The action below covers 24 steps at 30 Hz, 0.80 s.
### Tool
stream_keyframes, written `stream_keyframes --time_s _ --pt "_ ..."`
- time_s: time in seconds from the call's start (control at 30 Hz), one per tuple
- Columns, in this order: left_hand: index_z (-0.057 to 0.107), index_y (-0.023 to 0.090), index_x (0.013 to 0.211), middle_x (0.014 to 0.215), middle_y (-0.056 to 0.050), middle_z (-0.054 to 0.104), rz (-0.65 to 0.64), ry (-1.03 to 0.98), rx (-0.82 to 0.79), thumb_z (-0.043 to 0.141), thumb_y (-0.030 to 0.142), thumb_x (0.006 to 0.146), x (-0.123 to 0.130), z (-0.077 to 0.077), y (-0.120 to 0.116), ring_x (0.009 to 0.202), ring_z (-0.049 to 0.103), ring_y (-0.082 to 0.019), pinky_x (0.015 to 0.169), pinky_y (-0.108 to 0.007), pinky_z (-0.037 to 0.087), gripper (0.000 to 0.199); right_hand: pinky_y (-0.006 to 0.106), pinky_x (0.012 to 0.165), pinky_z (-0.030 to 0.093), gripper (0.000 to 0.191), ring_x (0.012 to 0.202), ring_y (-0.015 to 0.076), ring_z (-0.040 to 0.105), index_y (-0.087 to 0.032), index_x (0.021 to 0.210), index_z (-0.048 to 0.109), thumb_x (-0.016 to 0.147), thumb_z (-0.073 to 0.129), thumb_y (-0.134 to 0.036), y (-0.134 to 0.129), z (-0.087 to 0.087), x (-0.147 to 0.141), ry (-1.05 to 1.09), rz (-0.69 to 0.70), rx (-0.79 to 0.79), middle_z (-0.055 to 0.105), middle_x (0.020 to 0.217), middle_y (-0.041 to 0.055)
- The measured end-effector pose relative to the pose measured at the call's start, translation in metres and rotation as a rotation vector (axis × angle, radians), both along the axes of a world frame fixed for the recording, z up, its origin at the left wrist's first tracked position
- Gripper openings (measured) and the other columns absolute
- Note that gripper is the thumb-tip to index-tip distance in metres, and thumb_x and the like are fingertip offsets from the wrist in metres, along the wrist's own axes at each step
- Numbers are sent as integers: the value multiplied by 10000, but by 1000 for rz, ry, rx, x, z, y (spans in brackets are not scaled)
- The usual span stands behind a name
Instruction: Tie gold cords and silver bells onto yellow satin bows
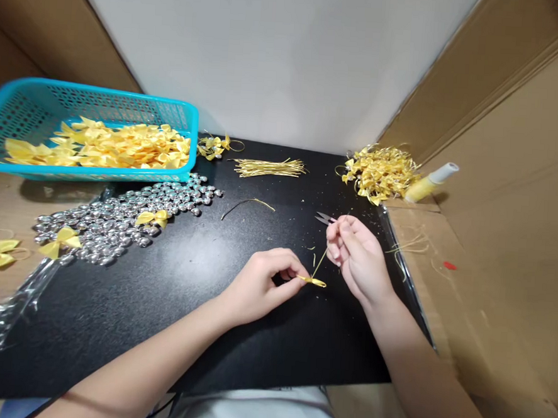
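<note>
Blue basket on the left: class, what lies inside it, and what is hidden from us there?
Inside the blue basket is a heap of yellow bows. They cover much of its bottom, so whether anything else lies beneath them cannot be seen.

Black tabletop [149, 314], pale wall [279, 57], brown cardboard panels [509, 160]

Am losing the left end of the blue basket [134, 176], the left forearm [157, 353] and the right forearm [420, 369] past the picture's edges, missing the handles of the scissors [324, 218] behind the right hand [357, 255], and finding the pale specks [303, 201] on the black table [112, 312] too small to tell.
</note>
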<state>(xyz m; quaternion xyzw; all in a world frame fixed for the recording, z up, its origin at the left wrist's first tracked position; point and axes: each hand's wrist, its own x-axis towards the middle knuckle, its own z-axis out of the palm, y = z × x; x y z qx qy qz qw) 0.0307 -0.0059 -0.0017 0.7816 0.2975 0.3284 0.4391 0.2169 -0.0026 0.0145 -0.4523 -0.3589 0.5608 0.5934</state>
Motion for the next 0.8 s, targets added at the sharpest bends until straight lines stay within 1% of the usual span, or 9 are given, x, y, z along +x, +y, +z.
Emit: stream_keyframes --time_s 0.07,0.13,0.23,0.3,0.4,0.47,0.57,0.7,0.8 --pt "646 143 813 931 -78 705 -11 -78 -144 595 170 881 1 0 0 828 660 -142 721 -237 521 88 151 405 354 323 452 45 469 -205 794 534 744 761 -429 3 -1 2 48 -17 -40 593 652 -62" --pt "610 141 817 1075 -109 700 -32 -149 -259 592 171 885 3 -3 -1 948 677 -166 811 -268 532 76 146 427 405 323 463 47 515 -199 791 553 721 784 -413 6 -3 3 85 -20 -56 599 621 -69" --pt "553 147 816 1146 -131 697 -57 -222 -402 586 193 900 5 -8 -4 1027 680 -195 879 -311 526 101 139 472 469 294 498 51 576 -191 807 601 687 817 -350 9 -5 5 138 6 -91 623 608 -72" --pt "526 152 821 1096 -128 719 -64 -269 -483 590 225 909 7 -12 -4 1013 686 -198 873 -317 523 132 137 508 507 269 534 58 621 -186 821 639 666 832 -292 9 -6 5 165 42 -126 658 622 -61" --pt "531 151 873 996 -114 744 -51 -315 -577 605 298 914 8 -14 -4 900 698 -173 805 -288 521 170 141 592 558 242 636 79 692 -183 883 699 675 821 -208 10 -7 5 196 103 -157 727 711 -23" --pt "565 145 966 982 -109 751 -56 -324 -637 615 340 908 9 -14 -3 851 694 -158 765 -268 520 210 134 629 573 242 690 85 718 -180 913 722 686 806 -162 10 -7 5 217 131 -172 756 768 -4" --pt "641 127 1044 999 -108 754 -85 -306 -704 649 361 880 10 -13 -2 864 689 -155 763 -254 529 285 112 621 574 189 690 81 728 -175 868 736 698 782 -105 12 -10 5 243 131 -200 768 766 -1" --pt "726 120 979 941 -87 767 -81 -321 -787 721 340 817 12 -13 -1 802 682 -137 736 -234 536 273 104 594 576 127 662 78 726 -173 816 732 744 739 -69 16 -13 6 267 105 -224 764 733 -5" --pt "761 128 923 859 -65 775 -93 -340 -828 767 300 769 12 -11 -1 726 669 -112 714 -211 526 232 90 585 573 119 641 69 721 -165 784 722 770 714 -47 19 -14 7 288 59 -236 761 717 -4"
